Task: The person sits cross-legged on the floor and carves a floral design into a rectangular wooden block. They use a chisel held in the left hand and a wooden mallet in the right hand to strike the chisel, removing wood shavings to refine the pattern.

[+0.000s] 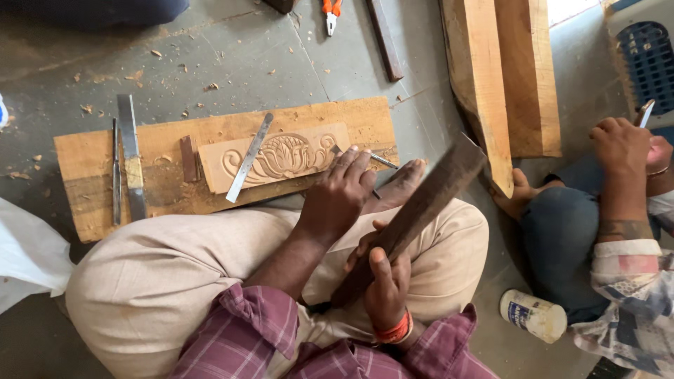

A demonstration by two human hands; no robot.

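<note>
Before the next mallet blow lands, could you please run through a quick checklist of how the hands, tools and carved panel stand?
1. Left hand grips thin metal chisel: ok.
2. Chisel tip set on the pale carved wooden panel with lotus motif: cannot tell, fingers hide it.
3. Right hand holds dark wooden mallet bar, raised: ok.
4. Panel butted against small brown stop block on the wooden base board: ok.
5. Loose flat steel blade lying across the panel: not ok.
6. Bare foot close beside the chisel: not ok.
</note>
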